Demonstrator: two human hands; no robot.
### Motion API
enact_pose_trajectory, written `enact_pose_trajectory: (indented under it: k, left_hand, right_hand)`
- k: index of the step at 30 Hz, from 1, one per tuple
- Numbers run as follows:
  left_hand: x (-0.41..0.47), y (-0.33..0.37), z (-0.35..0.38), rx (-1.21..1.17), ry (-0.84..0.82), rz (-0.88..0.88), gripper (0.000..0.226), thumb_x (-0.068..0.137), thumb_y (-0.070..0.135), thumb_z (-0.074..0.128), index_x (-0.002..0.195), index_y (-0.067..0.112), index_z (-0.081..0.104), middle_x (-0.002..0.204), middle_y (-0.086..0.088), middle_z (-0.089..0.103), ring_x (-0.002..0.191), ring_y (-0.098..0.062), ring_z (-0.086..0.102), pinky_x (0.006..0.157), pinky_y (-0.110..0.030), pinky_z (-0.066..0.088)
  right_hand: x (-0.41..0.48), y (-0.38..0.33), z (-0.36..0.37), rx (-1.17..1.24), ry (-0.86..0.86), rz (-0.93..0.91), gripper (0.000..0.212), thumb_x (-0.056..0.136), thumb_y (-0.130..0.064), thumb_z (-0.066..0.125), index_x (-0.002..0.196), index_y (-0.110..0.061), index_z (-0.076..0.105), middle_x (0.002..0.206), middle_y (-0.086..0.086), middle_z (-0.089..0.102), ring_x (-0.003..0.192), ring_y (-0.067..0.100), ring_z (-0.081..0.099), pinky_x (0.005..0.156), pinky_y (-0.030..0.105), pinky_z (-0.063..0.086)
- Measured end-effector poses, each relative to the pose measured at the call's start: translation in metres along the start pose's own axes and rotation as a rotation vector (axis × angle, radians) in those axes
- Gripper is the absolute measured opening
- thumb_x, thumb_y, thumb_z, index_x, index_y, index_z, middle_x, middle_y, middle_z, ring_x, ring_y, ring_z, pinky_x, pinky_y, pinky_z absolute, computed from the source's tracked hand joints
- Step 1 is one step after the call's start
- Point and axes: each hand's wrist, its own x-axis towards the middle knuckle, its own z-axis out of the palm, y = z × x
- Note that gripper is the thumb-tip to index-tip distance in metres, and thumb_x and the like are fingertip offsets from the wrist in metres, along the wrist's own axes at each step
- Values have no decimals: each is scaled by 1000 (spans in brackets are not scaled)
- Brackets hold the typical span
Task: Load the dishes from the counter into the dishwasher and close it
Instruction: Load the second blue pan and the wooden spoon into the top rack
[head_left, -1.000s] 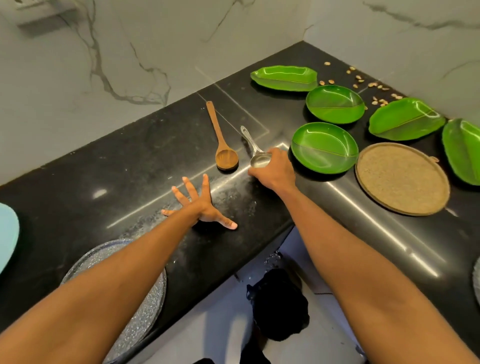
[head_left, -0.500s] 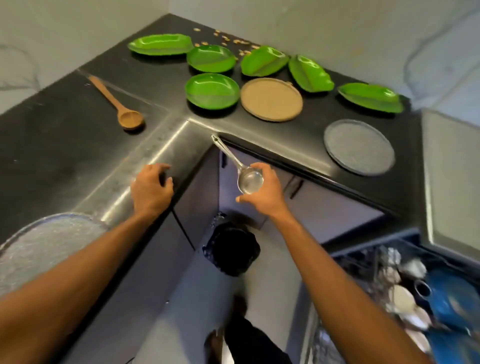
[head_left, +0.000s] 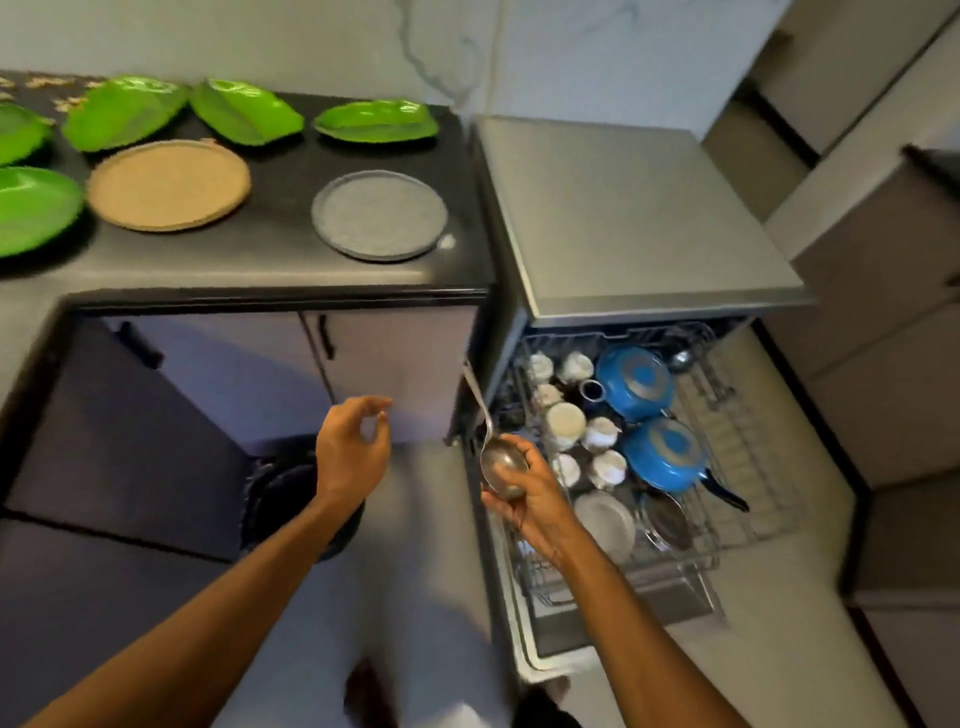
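Right hand (head_left: 532, 501) cups the bowl of a steel ladle (head_left: 501, 463) from below, fingers curled round it; ladle handle slants up and away toward the left edge of the dishwasher (head_left: 623, 218); ladle is in the air, over the near left corner of the pulled-out rack (head_left: 748, 467), touching nothing but the hand. Left hand (head_left: 353, 449) hangs in the air in front of the cabinet door (head_left: 400, 374), fingers loosely curled, thumb and forefinger close together, holding nothing.

Dishwasher door is down, rack out; in the rack two blue pots (head_left: 635, 382) one behind the other, a cluster of white cups (head_left: 565, 426) to their left, a steel plate (head_left: 605, 519) near the front; other items in the rack too blurred to tell.

Black counter (head_left: 260, 254) left of the dishwasher carries a grey round plate (head_left: 379, 214) nearest the dishwasher, a tan round plate (head_left: 169, 184) to its left, a green round plate (head_left: 31, 208) at the frame's left edge; behind them along the wall a row of green leaf-shaped plates (head_left: 244, 117), all lying flat and apart from each other. Black bin (head_left: 283, 499) sits on the floor below the counter corner, partly hidden by the left forearm.
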Motion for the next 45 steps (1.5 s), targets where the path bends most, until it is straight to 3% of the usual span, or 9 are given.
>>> enact_pose_trajectory:
  k: [5,7,10,14,19,27,32,38,45]
  left_hand:
    - [20,92,103,30,-98,180,20,85,0,68,94,17,73,91,8,64,83,-13,54,75,-21,37]
    - [27,131,156,48,-156,269,17,87,4,66,95,17,73,91,7,65,82,-10,52,74,-24,39]
    - [40,180,237,169,-257,394,18,87,16,64,103,21,72,99,3,68,93,-22,56,81,-39,46]
    - [64,242,331,315,-283,562,31,84,21,64,114,24,69,117,2,64,110,-29,53,88,-43,44]
    - [104,313,424,449,-395,644,44,83,25,62,127,24,62,131,-3,57,127,-31,44,95,-46,38]
    - [178,336,531,734,-690,738,68,91,50,57,152,37,29,158,-4,33,138,-33,35,105,-53,40]
    - [195,325,555,799,-667,879,65,95,65,35,154,43,18,163,0,20,144,-33,27,110,-50,29]
    - [199,319,558,727,-631,842,65,92,72,36,151,46,26,162,3,24,147,-27,25,115,-48,26]
    - [198,318,559,717,-632,829,66,91,72,39,151,46,27,162,3,23,147,-25,25,115,-48,25]
  right_hand:
    - [3,-26,-124,-444,209,-170,59,80,16,49,122,-25,61,114,-2,64,97,16,65,83,56,58]
    - [11,-40,-183,-565,320,-242,53,76,6,50,115,-28,64,111,-12,66,103,14,63,87,49,58]
    - [30,-71,-269,-604,506,-271,32,87,3,57,111,-16,67,105,-1,67,100,23,63,76,14,48]
    - [66,-122,-367,-652,682,-296,24,88,-2,62,104,-15,72,96,-1,68,97,25,65,71,21,40]
    - [122,-189,-454,-844,831,-455,31,91,-9,58,114,-26,71,107,4,75,96,27,69,77,29,49]
    - [211,-221,-514,-1160,736,-583,38,93,-9,58,124,-30,67,92,4,76,74,28,68,63,32,54]
    - [250,-223,-521,-1319,579,-654,51,83,4,59,126,-22,66,89,13,73,72,34,66,61,42,58]
    - [299,-234,-508,-1594,332,-637,43,88,-10,54,127,-27,63,98,8,73,82,32,68,65,37,56]
    - [342,-214,-500,-1609,148,-577,5,82,-5,67,86,-7,70,70,16,68,62,33,67,52,28,44]
